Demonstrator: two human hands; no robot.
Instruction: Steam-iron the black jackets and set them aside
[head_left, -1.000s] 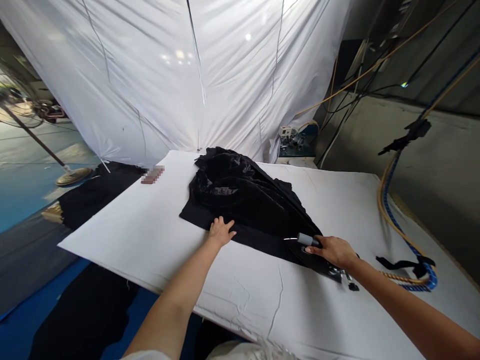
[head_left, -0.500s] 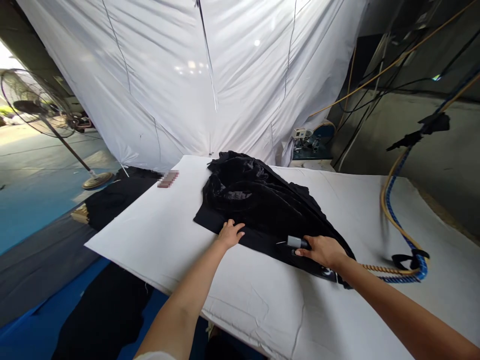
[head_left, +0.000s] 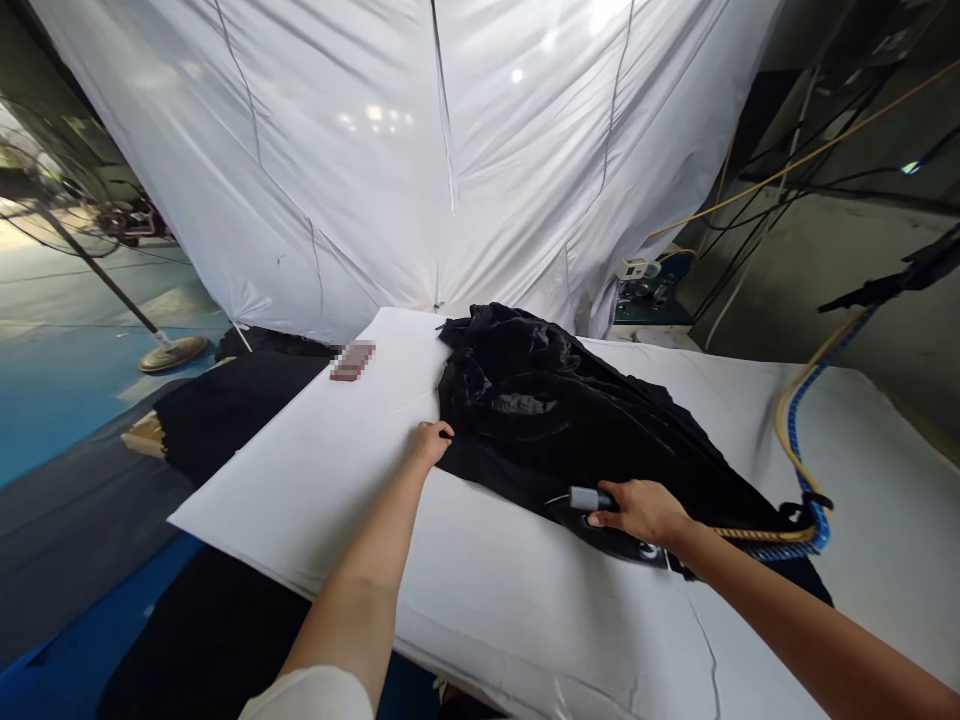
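A black velvety garment [head_left: 600, 430] lies spread and rumpled over the white padded table [head_left: 480, 560]. My left hand [head_left: 431, 443] is closed in a pinch on the garment's near left corner. Over its near edge, my right hand [head_left: 641, 512] grips the handle of a steam iron [head_left: 611, 540], which has a grey end and a dark body. The iron rests on the cloth, its sole hidden from view. A blue and yellow hose [head_left: 799, 400] runs past my right wrist and over the garment's right part.
A blurred reddish item [head_left: 352, 362] lies at the table's left edge. Behind hangs a white sheet [head_left: 360, 200]. Dark cloth [head_left: 240, 400] is piled to the left, near a fan base [head_left: 174, 353]. Small equipment [head_left: 641, 285] stands at the back right.
My left hand has moved from lying on the near hem to pinching the garment's left corner. More garment shows at right beneath my forearm. The view has shifted slightly; the iron stays in my right hand.
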